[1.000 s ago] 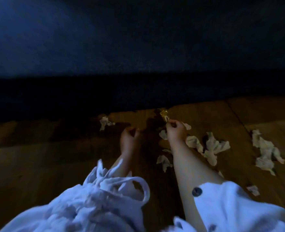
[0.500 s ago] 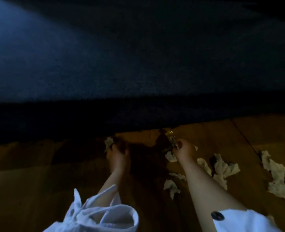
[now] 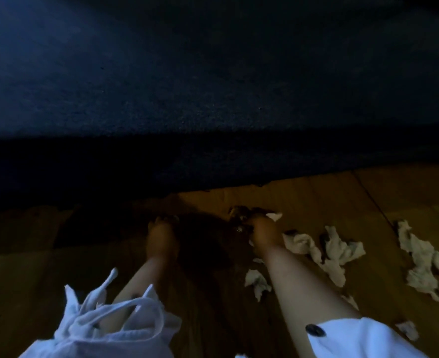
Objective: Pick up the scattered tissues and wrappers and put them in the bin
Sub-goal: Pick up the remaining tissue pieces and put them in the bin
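Dim light, head view looking down at a wooden floor (image 3: pixel 303 197). The far part of the floor runs under a dark blue fabric surface (image 3: pixel 187 99), which fills the top of the view.

Right hand (image 3: pixel 262 231): down at the floor near the blue edge, fingers curled tight round a crumpled wrapper (image 3: pixel 236 211) that sticks out on its left. A white tissue corner (image 3: pixel 274 216) pokes out past the knuckles; can't tell if it's in the grip or lying just behind.

Left hand (image 3: pixel 161 233): well left of the right one, fingertips curled down onto the floor in deep shadow. Can't tell whether it holds anything.

Loose tissues, all on the floor right of the right forearm:
- 1 crumpled tissue (image 3: pixel 301 244) just beside the wrist
- 1 bigger tissue clump (image 3: pixel 342 250) next to that, touching it or nearly
- 1 long tissue pile (image 3: pixel 420 259) toward the right edge, apart from the rest
- 1 small tissue (image 3: pixel 257 280) between the 2 forearms
- 1 tissue scrap (image 3: pixel 407 329) near the white right sleeve (image 3: pixel 355 339), which has a dark button (image 3: pixel 315 330)

Left sleeve (image 3: pixel 110 326): white, with loose ties.
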Demonstrator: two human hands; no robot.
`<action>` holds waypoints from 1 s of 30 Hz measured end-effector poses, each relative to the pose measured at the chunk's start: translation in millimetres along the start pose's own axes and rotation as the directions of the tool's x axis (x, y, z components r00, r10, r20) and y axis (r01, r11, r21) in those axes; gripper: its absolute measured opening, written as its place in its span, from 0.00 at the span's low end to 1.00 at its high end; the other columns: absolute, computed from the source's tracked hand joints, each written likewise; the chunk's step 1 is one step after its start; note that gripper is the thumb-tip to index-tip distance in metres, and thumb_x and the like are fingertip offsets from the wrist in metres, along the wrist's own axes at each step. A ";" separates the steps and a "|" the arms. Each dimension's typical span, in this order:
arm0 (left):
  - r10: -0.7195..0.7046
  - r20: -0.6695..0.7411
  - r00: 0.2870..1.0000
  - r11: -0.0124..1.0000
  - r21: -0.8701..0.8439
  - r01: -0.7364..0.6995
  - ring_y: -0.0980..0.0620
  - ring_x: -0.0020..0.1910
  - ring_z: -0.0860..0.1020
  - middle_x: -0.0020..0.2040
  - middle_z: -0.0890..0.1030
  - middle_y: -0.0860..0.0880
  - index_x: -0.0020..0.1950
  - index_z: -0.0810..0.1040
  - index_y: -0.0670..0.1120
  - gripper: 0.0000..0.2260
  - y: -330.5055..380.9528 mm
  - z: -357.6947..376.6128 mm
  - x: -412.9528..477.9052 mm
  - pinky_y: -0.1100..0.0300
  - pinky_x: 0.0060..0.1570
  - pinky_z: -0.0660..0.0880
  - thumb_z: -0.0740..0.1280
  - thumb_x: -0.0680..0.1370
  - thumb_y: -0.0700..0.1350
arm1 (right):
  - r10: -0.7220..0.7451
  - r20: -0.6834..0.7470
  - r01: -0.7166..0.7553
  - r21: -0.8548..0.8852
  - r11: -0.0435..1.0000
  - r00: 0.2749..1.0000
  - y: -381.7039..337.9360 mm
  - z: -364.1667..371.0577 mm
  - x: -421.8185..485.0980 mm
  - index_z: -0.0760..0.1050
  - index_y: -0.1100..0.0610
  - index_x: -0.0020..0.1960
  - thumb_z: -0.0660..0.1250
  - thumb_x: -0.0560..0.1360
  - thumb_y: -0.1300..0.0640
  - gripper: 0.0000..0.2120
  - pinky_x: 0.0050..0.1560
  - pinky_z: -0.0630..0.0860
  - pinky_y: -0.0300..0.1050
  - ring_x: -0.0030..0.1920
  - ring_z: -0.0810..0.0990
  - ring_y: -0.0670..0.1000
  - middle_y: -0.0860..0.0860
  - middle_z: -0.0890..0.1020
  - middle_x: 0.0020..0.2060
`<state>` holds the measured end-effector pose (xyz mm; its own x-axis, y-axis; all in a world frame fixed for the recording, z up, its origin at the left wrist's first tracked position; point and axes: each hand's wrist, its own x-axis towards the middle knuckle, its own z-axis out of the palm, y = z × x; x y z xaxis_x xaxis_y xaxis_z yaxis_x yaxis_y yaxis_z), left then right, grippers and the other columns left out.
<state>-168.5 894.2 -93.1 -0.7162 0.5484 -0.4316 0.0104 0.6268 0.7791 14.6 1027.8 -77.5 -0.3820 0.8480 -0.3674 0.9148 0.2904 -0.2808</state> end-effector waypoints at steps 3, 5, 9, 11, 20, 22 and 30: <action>0.040 0.058 0.998 0.996 -0.076 -0.035 0.37 0.60 0.75 0.60 0.77 0.35 0.58 0.77 0.37 0.19 7.0 15.8 -12.2 0.41 0.62 0.71 0.65 0.72 0.47 | 0.007 0.026 -0.009 0.080 0.997 1.000 -0.6 -6.0 -15.9 0.74 0.63 0.63 0.58 0.78 0.63 0.15 0.62 0.69 0.43 0.64 0.73 0.57 0.60 0.75 0.64; 0.185 0.115 0.976 0.983 -0.041 -0.181 0.39 0.57 0.77 0.57 0.79 0.37 0.56 0.78 0.38 0.10 18.1 30.9 -24.8 0.42 0.60 0.73 0.64 0.76 0.38 | 0.044 0.045 -0.051 0.161 0.986 0.998 5.4 -28.3 -22.5 0.76 0.64 0.58 0.59 0.77 0.66 0.12 0.46 0.74 0.39 0.55 0.78 0.58 0.59 0.79 0.56; 0.248 0.322 0.914 0.968 -0.108 -0.225 0.49 0.56 0.76 0.60 0.76 0.46 0.64 0.70 0.40 0.18 54.6 62.2 -56.3 0.59 0.51 0.73 0.67 0.75 0.39 | 0.061 0.154 -0.087 0.168 0.982 0.986 26.4 -103.1 -32.6 0.77 0.65 0.56 0.65 0.74 0.67 0.11 0.38 0.73 0.37 0.46 0.77 0.53 0.58 0.80 0.49; 0.194 0.427 0.883 0.981 -0.095 -0.170 0.53 0.47 0.77 0.58 0.77 0.46 0.63 0.72 0.41 0.18 70.2 81.8 -69.4 0.67 0.37 0.74 0.68 0.75 0.42 | 0.060 0.153 -0.078 0.115 0.990 0.986 40.3 -138.9 -36.5 0.79 0.65 0.55 0.67 0.72 0.68 0.11 0.38 0.72 0.37 0.45 0.76 0.51 0.60 0.81 0.53; 0.161 0.573 0.804 0.976 -0.213 -0.043 0.62 0.31 0.76 0.38 0.79 0.51 0.49 0.80 0.42 0.06 107.5 119.1 -131.9 0.72 0.25 0.71 0.69 0.74 0.42 | 0.119 0.165 -0.144 0.149 0.978 0.979 97.0 -184.6 -61.1 0.80 0.62 0.50 0.68 0.72 0.66 0.08 0.41 0.76 0.39 0.48 0.80 0.51 0.57 0.83 0.51; 0.130 0.554 0.822 0.984 -0.177 -0.036 0.58 0.36 0.77 0.43 0.80 0.50 0.48 0.79 0.45 0.05 96.9 121.9 -136.9 0.71 0.26 0.73 0.69 0.74 0.43 | 0.144 0.113 -0.167 0.229 0.959 0.983 114.3 -163.8 -69.0 0.78 0.62 0.53 0.66 0.74 0.66 0.09 0.35 0.72 0.36 0.48 0.78 0.50 0.58 0.82 0.52; 0.013 0.478 0.878 0.998 0.045 -0.039 0.53 0.53 0.74 0.50 0.73 0.54 0.54 0.78 0.47 0.09 47.6 137.2 -145.3 0.48 0.64 0.70 0.67 0.75 0.39 | 0.107 0.050 -0.118 0.331 0.936 0.993 144.2 -124.1 -70.6 0.77 0.63 0.59 0.66 0.73 0.68 0.14 0.44 0.72 0.38 0.58 0.77 0.55 0.58 0.78 0.57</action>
<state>31.9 920.3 -55.6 -0.2952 0.7543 -0.5864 0.0693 0.6291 0.7743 189.8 1064.8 18.0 -0.2875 0.8512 -0.4390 0.8580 0.0253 -0.5130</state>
